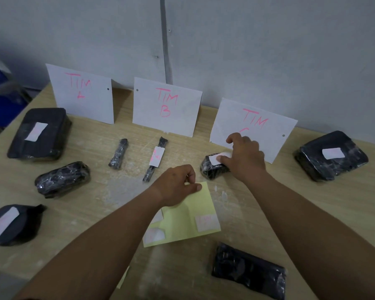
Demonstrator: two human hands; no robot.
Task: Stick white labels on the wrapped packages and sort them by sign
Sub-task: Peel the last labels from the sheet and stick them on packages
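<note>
Here, in the head view, the right hand [245, 156] grips a small wrapped package [212, 169] just below the TIM C sign [258, 124]. Its thumb lies flat on a white label [214, 159], likely to seat it, and the other fingers curl round the package's right end. The left hand [178, 185] pinches the top corner of the yellow backing sheet [188, 215], seemingly to steady it on the worktop [95, 148]. A spare label [206, 223] lies near the sheet's lower right corner.
</note>
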